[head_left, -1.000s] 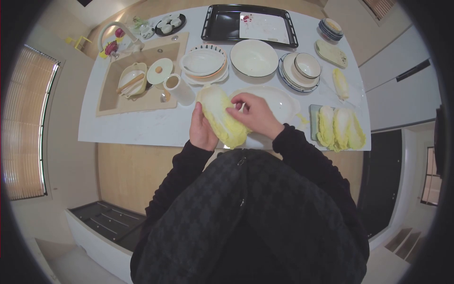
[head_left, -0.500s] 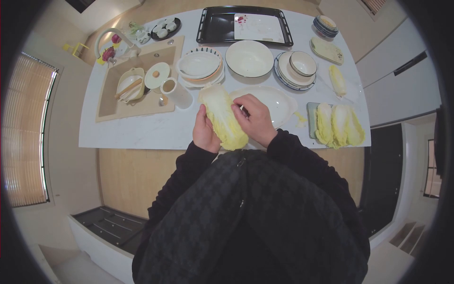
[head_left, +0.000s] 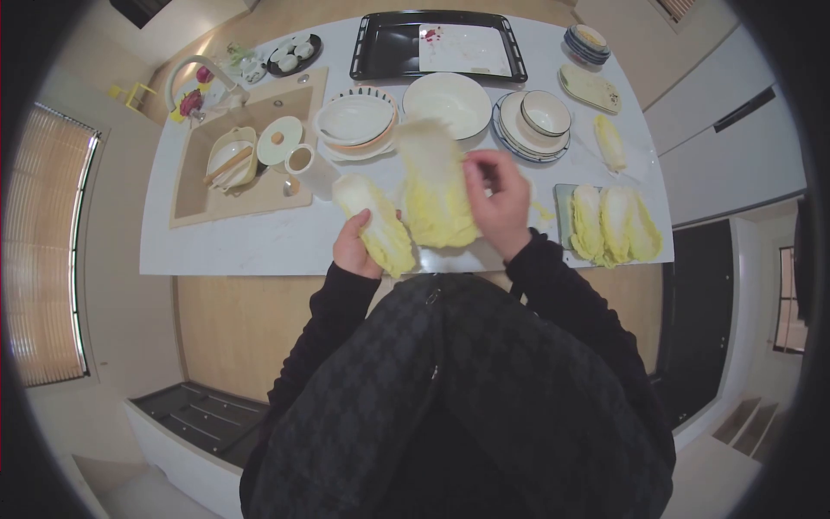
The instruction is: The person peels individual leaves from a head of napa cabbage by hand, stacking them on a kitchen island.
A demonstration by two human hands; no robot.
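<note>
I am watching the left hand (head_left: 353, 248) cupping a pale yellow napa cabbage wedge (head_left: 378, 227) from below, fingers curling closed around it just over the white countertop (head_left: 259, 246). The right hand (head_left: 503, 203) is pinching a broad yellow-white cabbage leaf (head_left: 435, 186), holding it raised just beside the wedge.

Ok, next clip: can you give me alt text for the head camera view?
Seen from above, a person in a dark top holds a cabbage wedge in the left hand and a large yellow leaf in the right hand, over a white counter. Bowls, a sink and more cabbage pieces lie around.
</note>
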